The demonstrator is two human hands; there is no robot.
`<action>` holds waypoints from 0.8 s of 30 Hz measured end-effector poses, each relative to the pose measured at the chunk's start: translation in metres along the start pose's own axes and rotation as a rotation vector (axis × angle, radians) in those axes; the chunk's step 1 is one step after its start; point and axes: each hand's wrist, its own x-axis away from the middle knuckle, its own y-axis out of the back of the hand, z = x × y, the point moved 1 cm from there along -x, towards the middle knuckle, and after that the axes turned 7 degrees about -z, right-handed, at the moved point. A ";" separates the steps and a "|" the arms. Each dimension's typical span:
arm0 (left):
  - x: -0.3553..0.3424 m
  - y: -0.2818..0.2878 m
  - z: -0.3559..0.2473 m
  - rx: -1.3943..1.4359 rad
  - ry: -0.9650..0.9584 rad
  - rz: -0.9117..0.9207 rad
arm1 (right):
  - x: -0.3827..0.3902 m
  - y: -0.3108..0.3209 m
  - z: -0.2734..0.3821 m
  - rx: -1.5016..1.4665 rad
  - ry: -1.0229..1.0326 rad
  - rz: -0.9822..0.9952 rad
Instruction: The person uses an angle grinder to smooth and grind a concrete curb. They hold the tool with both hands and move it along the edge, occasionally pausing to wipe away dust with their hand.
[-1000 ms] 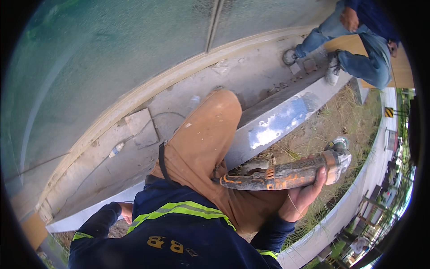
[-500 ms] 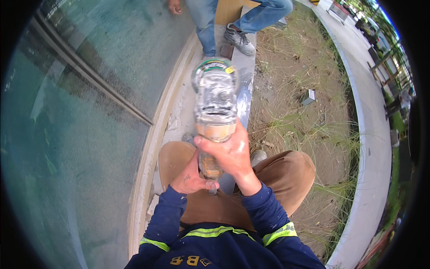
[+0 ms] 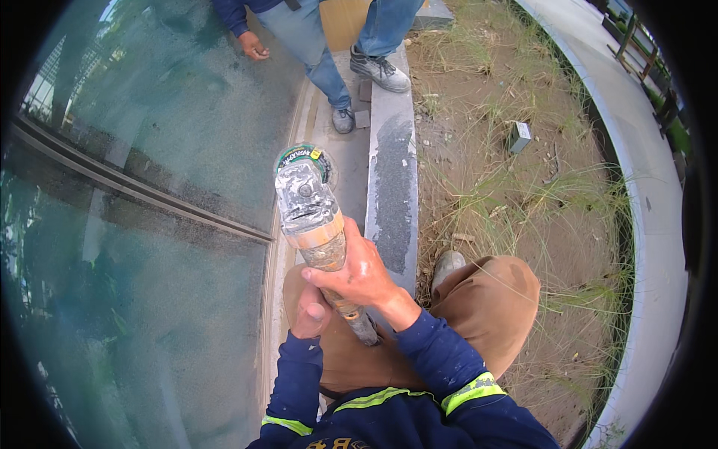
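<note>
A dusty angle grinder [image 3: 308, 196] points away from me, tilted a little to the left, with white powder caked over its orange and dark body. At its far end is a green-labelled disc [image 3: 303, 156], right by the base of the glass. My right hand [image 3: 359, 271] is wrapped round the middle of the grinder's body. My left hand [image 3: 310, 310] is closed against the left side of the handle; its fingers are mostly hidden behind the tool. The grinder's rear end comes down over my brown trousers.
Large dusty glass panels [image 3: 172, 299] rise on the left. A stone ledge [image 3: 393, 202] with a dark grey patch runs ahead. A co-worker's shoe [image 3: 380, 71] rests on its far end. Grassy soil [image 3: 508, 202] with a small grey box [image 3: 518, 137] lies on the right, edged by a concrete kerb.
The grinder has swung left and lower, toward the foot of the glass, and the ledge's dark patch has come into sight. My view has shifted, showing more of the co-worker.
</note>
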 end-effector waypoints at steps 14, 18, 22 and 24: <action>-0.012 -0.003 -0.046 -0.164 -0.625 -0.236 | 0.039 -0.019 -0.019 0.178 0.259 0.212; -0.010 -0.009 -0.055 -0.090 -0.637 -0.182 | 0.048 -0.018 -0.026 0.319 0.200 0.127; -0.020 -0.012 -0.040 -0.102 -0.599 -0.231 | 0.066 -0.019 -0.045 0.422 0.179 -0.040; -0.027 -0.010 -0.031 -0.078 -0.530 -0.253 | 0.073 -0.016 -0.051 0.459 0.156 -0.088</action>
